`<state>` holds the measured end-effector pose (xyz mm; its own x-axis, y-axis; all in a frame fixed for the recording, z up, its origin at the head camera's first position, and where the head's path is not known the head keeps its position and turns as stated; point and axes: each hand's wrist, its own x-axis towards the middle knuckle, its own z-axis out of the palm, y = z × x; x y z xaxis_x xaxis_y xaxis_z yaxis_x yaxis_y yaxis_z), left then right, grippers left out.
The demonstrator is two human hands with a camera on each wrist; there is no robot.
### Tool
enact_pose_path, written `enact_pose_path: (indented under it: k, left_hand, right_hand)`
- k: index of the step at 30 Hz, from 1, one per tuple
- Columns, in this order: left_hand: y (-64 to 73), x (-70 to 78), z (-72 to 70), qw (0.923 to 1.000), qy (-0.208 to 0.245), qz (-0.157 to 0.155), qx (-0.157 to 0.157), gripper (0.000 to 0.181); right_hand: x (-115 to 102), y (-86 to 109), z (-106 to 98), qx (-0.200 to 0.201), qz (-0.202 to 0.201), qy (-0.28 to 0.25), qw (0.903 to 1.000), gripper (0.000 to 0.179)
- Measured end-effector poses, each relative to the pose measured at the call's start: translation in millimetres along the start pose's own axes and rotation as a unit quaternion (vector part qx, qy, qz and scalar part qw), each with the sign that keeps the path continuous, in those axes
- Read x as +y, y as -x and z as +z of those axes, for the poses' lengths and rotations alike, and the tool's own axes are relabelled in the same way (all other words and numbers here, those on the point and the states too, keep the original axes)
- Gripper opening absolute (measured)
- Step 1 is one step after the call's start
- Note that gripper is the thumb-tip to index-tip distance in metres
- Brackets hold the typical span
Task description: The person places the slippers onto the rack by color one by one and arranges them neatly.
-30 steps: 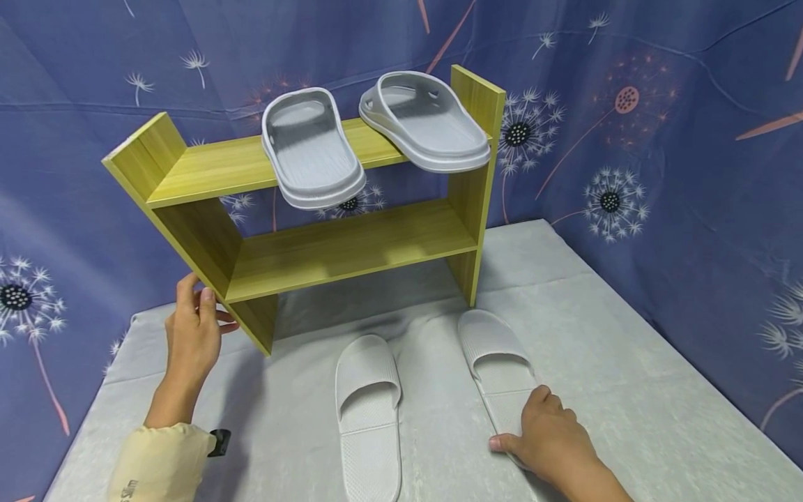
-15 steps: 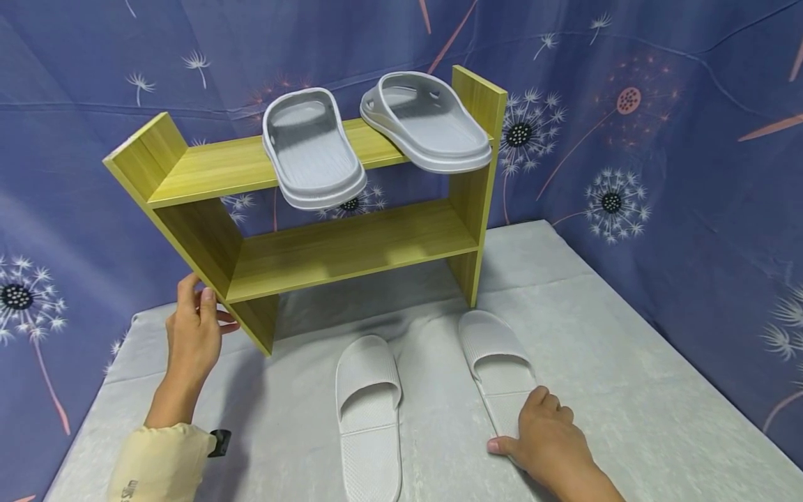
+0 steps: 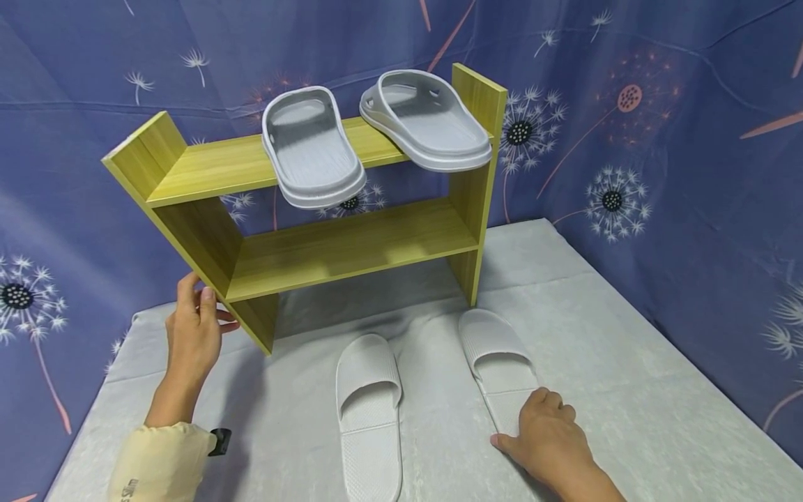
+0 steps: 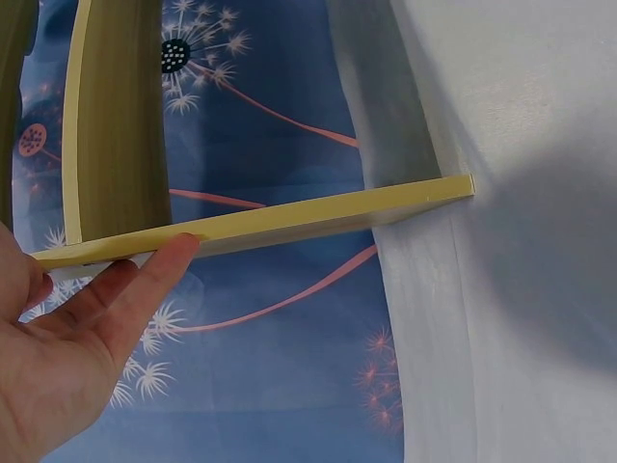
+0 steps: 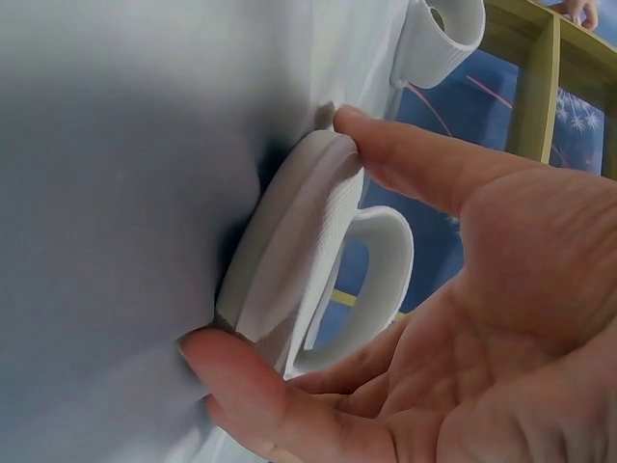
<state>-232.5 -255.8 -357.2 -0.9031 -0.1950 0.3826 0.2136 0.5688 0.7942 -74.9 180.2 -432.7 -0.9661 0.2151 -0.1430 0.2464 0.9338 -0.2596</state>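
My right hand (image 3: 552,439) straddles the heel half of the right light-grey slide slipper (image 3: 492,338), thumb at one side edge and fingers at the other. In the right wrist view, the heel of this slipper (image 5: 289,256) lies between my thumb and fingers, close over the cloth. Its mate, the left slide slipper (image 3: 370,418), lies flat beside it, toe toward the rack. My left hand (image 3: 191,341) rests against the outer side of the yellow wooden shoe rack (image 3: 357,244). The left wrist view has its fingertips along the side panel (image 4: 318,212).
Two grey clogs, the left clog (image 3: 310,153) and the right clog (image 3: 429,125), sit on the rack's top shelf, toes jutting past its front edge. The lower shelf (image 3: 351,244) is bare. Grey cloth (image 3: 627,390) covers the surface; a blue dandelion-print curtain (image 3: 690,174) hangs behind.
My right hand shifts very slightly at the slipper's heel, its thumb drawn a little inward. The left hand, rack, clogs and slippers keep their places.
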Motion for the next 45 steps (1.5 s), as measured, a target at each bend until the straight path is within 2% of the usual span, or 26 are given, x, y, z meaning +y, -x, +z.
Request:
enact_pose_path:
  k: [8, 14, 26, 32, 45]
  left_hand:
    - [1.2, 1.2, -0.2, 0.9999, -0.008, 0.006, 0.001, 0.038]
    - [1.4, 1.7, -0.7, 0.9999, -0.01, 0.012, -0.001, 0.038]
    - [1.0, 0.9, -0.9, 0.9999, -0.008, 0.007, -0.005, 0.038]
    - [1.7, 2.0, 0.0, 1.0, -0.003, 0.006, 0.001, 0.038]
    - [1.8, 2.6, 0.3, 1.0, -0.005, 0.003, 0.003, 0.038]
  right_hand:
    - [6, -1.8, -4, -0.013, -0.003, -0.008, 0.9999, 0.102]
    - [9, -5.0, -9, -0.037, 0.006, -0.015, 0.9992, 0.102]
    - [9, -2.6, -16, -0.032, 0.0, -0.031, 0.999, 0.101]
    - [7, 2.5, -22, -0.019, -0.009, -0.051, 0.9985, 0.099]
    - [1, 16.2, -38, 0.048, -0.05, -0.06, 0.9958, 0.097]
